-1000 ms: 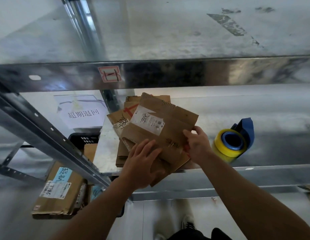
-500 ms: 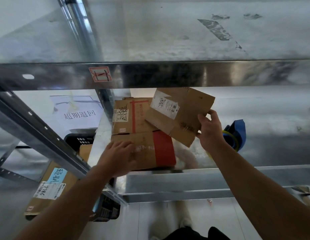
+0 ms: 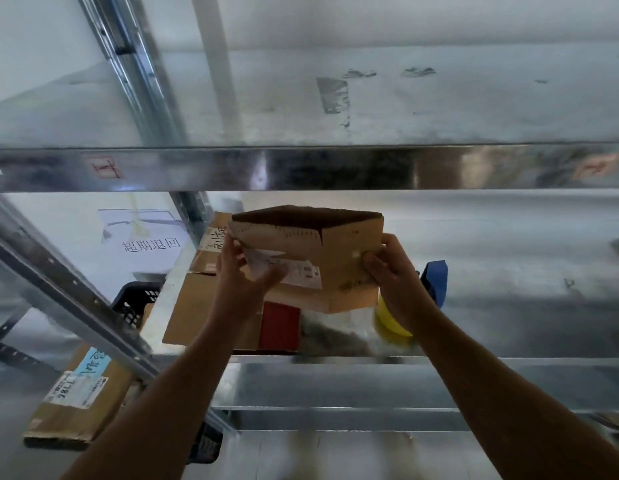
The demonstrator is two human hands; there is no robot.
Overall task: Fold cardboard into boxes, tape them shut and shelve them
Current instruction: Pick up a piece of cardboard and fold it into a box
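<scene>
Cardboard box (image 3: 322, 251) open as a tube, top end open, held in the air between both hands. Left hand (image 3: 242, 285) curls round its labelled face; right hand (image 3: 394, 271) pinches the opposite corner. I judge: squaring step; next, flaps folded in, then tape. Tape roll (image 3: 391, 323) just under the right fingers, wrist half hiding it. Flat cardboard (image 3: 204, 306) under the left fingers. Bottom flaps unseen; label blurred

The yellow tape roll (image 3: 387, 323) and its blue holder (image 3: 436, 278) are largely hidden behind the right hand (image 3: 396, 271), the flat cardboard pile (image 3: 204, 313) is partly covered by the box (image 3: 339, 251) and the left hand (image 3: 242, 282), and the print on the box's label (image 3: 294, 270) is blurred beyond reading.
</scene>
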